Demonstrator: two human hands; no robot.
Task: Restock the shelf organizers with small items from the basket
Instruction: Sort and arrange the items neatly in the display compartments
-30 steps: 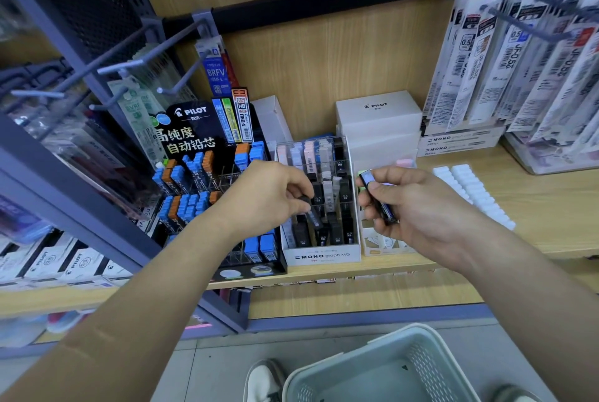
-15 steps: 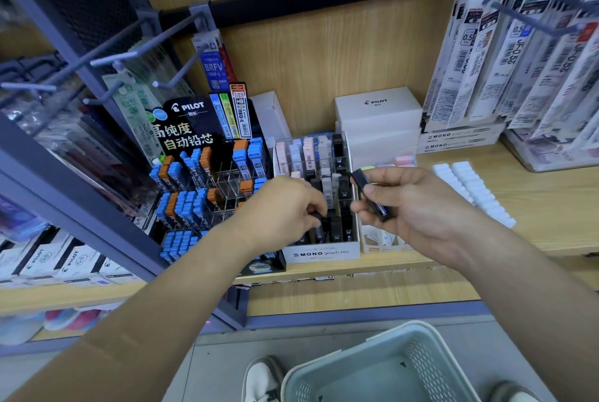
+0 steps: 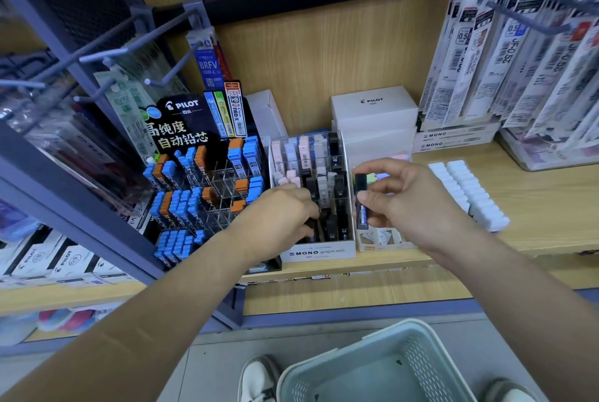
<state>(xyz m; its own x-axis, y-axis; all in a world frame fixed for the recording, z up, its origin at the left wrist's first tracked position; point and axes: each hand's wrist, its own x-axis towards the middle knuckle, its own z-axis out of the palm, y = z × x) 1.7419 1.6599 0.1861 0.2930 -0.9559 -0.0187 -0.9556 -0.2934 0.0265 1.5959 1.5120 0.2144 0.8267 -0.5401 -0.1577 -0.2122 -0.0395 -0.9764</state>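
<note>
The clear MONO organizer [image 3: 319, 251] stands on the wooden shelf and holds pastel and black lead cases in rows. My left hand [image 3: 278, 220] reaches into its front rows, and its curled fingertips pinch a black lead case [image 3: 311, 227] there. Just right of the organizer, my right hand [image 3: 408, 203] holds another black lead case [image 3: 361, 203] upright between thumb and fingers. The pale green basket [image 3: 421, 366] sits low on the floor in front of me, and the part in view shows nothing inside.
A black Pilot display [image 3: 194, 181] of blue and orange lead cases stands to the left. White Pilot boxes [image 3: 372, 109] sit behind, white rows of small items [image 3: 466, 194] lie to the right, and refill packs [image 3: 518, 61] hang at the upper right. Grey pegs [image 3: 107, 54] stick out at the upper left.
My left hand has pushed lower into the front of the MONO organizer. My right hand has turned its black case from slanted to upright and stayed beside the organizer.
</note>
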